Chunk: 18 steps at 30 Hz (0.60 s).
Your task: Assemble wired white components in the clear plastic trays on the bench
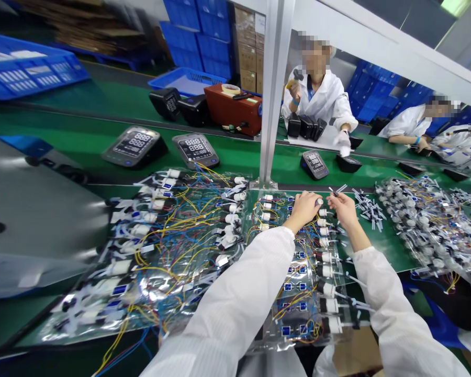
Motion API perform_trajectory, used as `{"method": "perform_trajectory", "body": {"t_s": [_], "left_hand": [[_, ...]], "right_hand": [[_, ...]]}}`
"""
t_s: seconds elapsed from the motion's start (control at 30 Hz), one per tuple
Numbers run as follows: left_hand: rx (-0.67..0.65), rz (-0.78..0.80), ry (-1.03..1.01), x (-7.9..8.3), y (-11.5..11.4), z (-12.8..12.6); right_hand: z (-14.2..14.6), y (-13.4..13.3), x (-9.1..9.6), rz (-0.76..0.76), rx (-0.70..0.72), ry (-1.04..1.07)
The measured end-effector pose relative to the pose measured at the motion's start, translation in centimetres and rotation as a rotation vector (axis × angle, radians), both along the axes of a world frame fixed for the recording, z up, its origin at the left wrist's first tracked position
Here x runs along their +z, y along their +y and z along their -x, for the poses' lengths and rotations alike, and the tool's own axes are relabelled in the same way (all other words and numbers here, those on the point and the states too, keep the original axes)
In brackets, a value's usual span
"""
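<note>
My left hand (303,210) is closed around a small white cylindrical motor (319,201), its end showing between thumb and fingers. Just to the right, my right hand (344,210) pinches a short tube connector with thin clear tubes (338,189). The two hands are close together but apart. Below them, a clear plastic sheet (270,331) carries rows of white motors (326,271), small blue parts (302,286) and coloured wires. Beyond my right hand lies a loose pile of tube connectors (371,210) on the green surface.
Wired motors on plastic (153,251) spread to the left; another heap (427,225) lies right. A metal post (272,94) rises ahead. Display monitors (194,150) stand on the green conveyor (235,157). A grey machine (43,220) is at left. Co-workers in white coats (322,99) sit opposite.
</note>
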<state>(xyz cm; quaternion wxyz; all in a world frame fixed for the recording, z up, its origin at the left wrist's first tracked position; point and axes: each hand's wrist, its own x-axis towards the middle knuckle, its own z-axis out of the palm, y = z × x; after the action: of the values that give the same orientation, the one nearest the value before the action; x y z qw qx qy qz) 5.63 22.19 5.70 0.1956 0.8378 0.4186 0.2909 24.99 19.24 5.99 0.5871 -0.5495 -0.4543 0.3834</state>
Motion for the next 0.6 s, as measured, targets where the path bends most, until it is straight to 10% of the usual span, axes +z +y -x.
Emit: {"method": "perform_trajectory", "body": {"t_s": [0.6], "left_hand": [[0.001, 0.032, -0.026, -0.6, 0.7, 0.0]], "right_hand": [[0.5, 1.0, -0.8, 0.007, 0.027, -0.367]]}}
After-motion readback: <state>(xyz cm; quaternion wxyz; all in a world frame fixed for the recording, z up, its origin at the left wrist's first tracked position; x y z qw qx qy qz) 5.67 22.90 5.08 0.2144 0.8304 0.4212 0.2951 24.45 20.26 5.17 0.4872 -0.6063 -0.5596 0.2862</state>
